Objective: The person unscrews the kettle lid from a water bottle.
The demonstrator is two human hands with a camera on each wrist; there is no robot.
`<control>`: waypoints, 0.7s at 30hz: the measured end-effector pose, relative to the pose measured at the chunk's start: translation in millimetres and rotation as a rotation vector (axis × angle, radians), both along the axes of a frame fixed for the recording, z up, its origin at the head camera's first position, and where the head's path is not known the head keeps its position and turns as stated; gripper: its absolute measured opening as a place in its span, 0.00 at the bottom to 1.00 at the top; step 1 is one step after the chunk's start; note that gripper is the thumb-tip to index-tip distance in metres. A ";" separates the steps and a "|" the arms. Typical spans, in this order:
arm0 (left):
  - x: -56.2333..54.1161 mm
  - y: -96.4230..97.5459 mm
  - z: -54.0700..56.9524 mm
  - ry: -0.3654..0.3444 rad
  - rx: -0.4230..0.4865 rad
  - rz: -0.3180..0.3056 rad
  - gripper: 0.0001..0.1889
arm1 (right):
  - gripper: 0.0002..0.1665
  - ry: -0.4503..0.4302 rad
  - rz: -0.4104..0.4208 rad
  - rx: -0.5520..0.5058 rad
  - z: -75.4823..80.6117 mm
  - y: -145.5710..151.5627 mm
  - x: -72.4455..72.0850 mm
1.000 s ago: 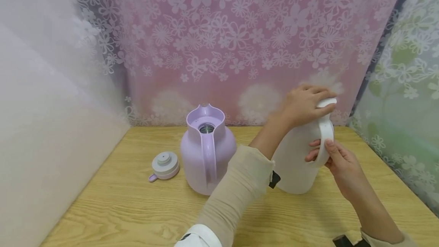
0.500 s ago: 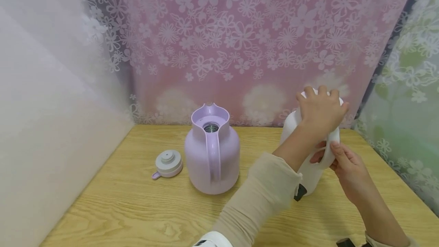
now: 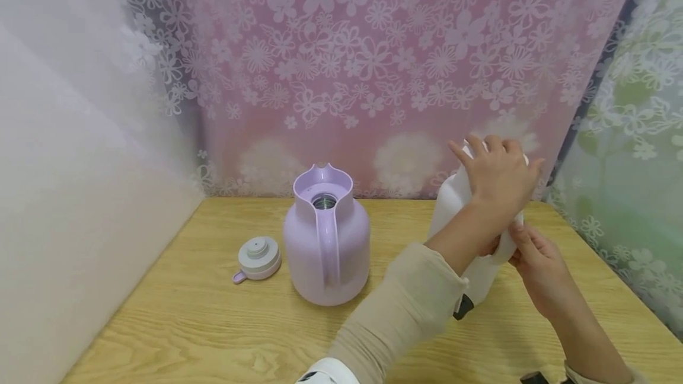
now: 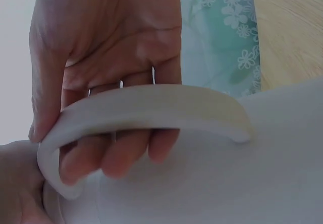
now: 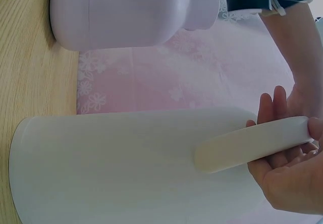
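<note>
A tall white thermos jug [image 3: 449,201] stands at the right of the table. My left hand [image 3: 497,178] lies over its top, gripping the white lid [image 3: 467,150] with spread fingers; one finger sticks out to the left. Most of the lid is hidden under that hand. Lower down, my right hand [image 3: 548,280] holds the jug's handle [image 4: 156,105], its fingers passed through the loop and its thumb against the outside. To the left stands a lilac thermos jug [image 3: 347,259] with its mouth uncovered, showing a silvery inside. Neither hand touches it.
A grey stopper lid [image 3: 259,261] with a small lilac tab rests on the wooden table [image 3: 213,325], left of the lilac jug. A pink flowered curtain [image 3: 341,76] hangs at the back. A pale wall stands left, a green flowered sheet right.
My left hand has turned on top of the white jug, and its forearm has swung right. One finger has straightened away from the lid. The right hand keeps hold of the handle.
</note>
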State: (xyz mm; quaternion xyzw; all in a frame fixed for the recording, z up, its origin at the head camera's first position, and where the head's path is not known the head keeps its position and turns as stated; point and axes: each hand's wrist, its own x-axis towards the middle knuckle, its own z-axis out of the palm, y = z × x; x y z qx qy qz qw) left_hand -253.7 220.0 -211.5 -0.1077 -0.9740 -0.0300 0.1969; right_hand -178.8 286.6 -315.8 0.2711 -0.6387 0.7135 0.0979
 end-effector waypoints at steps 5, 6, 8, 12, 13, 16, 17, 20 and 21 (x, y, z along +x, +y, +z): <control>-1.5 -11.9 -1.6 0.001 0.101 -0.122 0.27 | 0.24 -0.005 0.021 0.044 2.4 0.3 0.3; -2.8 -15.4 -0.8 -0.003 0.108 -0.150 0.27 | 0.24 -0.010 0.018 0.041 2.6 -0.1 0.2; -7.4 -23.5 1.3 -0.005 0.104 -0.225 0.28 | 0.23 -0.011 0.030 0.043 3.3 -0.4 -0.4; -26.1 -43.3 4.9 0.080 -0.045 -0.445 0.26 | 0.22 -0.001 0.064 0.043 4.5 -1.0 -1.7; -31.5 -47.7 5.3 0.108 -0.091 -0.505 0.26 | 0.22 -0.001 0.075 0.044 4.7 -1.0 -1.9; -44.6 -56.4 4.8 0.155 -0.216 -0.647 0.26 | 0.22 0.002 0.082 0.047 4.8 -0.8 -1.9; -47.3 -57.7 4.5 0.144 -0.232 -0.682 0.26 | 0.22 0.001 0.082 0.048 4.8 -0.6 -1.7; -52.3 -58.9 3.3 0.097 -0.218 -0.755 0.26 | 0.22 -0.001 0.080 0.048 4.9 0.2 -1.0; -52.8 -58.9 2.9 0.079 -0.200 -0.767 0.26 | 0.22 -0.001 0.080 0.048 5.1 0.4 -1.0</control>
